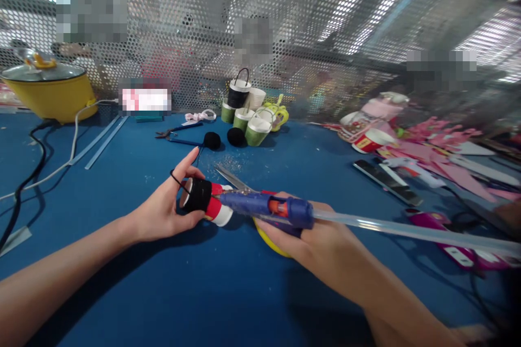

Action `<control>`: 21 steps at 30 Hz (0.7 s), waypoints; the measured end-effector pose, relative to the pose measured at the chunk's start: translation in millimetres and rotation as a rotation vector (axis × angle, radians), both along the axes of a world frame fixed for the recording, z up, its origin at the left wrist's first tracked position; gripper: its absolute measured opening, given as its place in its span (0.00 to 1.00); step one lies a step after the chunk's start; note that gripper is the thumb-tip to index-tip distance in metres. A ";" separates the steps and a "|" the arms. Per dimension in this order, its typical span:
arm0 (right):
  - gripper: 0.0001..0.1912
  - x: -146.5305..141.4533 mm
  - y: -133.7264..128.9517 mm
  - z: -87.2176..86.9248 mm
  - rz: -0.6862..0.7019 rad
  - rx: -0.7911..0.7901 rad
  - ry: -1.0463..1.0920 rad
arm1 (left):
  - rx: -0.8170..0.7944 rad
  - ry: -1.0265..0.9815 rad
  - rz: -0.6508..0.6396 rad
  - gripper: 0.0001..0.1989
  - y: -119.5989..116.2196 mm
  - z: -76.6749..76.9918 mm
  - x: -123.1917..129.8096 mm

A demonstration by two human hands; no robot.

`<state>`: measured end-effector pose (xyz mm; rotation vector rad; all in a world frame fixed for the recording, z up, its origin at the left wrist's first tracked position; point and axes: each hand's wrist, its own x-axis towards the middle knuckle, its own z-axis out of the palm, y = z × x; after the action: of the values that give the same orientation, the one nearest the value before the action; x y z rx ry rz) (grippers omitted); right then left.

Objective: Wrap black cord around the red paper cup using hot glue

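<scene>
My left hand point(163, 203) is closed round a small paper cup point(201, 195) lying on its side, red and white with a wide band of black yarn wound round it. A black cord loop on the cup stands near my thumb and fingers; my index finger points up. In my right hand point(321, 241) is a blue glue gun point(252, 203), its nozzle at the cup's red part beside the yarn. A long clear glue stick point(374, 223) runs out of its back. Scissors point(234, 178) with a yellow handle lie under the gun, partly hidden.
Behind stand several small cups point(257, 131), two black yarn balls point(211, 141) and pliers point(185, 128). A yellow electric pot point(52, 95) sits at left. At right are a phone point(386, 181), a white glue gun point(419, 173), pink strips point(443, 160) and a purple power strip point(443, 238) with cables.
</scene>
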<state>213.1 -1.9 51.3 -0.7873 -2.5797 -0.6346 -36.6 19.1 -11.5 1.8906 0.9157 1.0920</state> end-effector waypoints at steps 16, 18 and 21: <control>0.09 -10.9 6.3 10.5 -0.214 -0.521 0.298 | 0.025 0.001 -0.046 0.47 -2.5 1.9 0.2; 0.09 -11.2 4.4 13.2 -0.219 -0.557 0.304 | 0.032 0.005 -0.041 0.47 -2.4 1.6 0.2; 0.09 -11.4 5.9 12.6 -0.275 -0.641 0.312 | 0.030 0.005 -0.045 0.47 -2.6 1.8 -0.1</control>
<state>201.7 4.1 63.9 -1.3294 -2.3971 0.2672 -36.7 16.5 -9.7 1.9298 0.8601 1.0807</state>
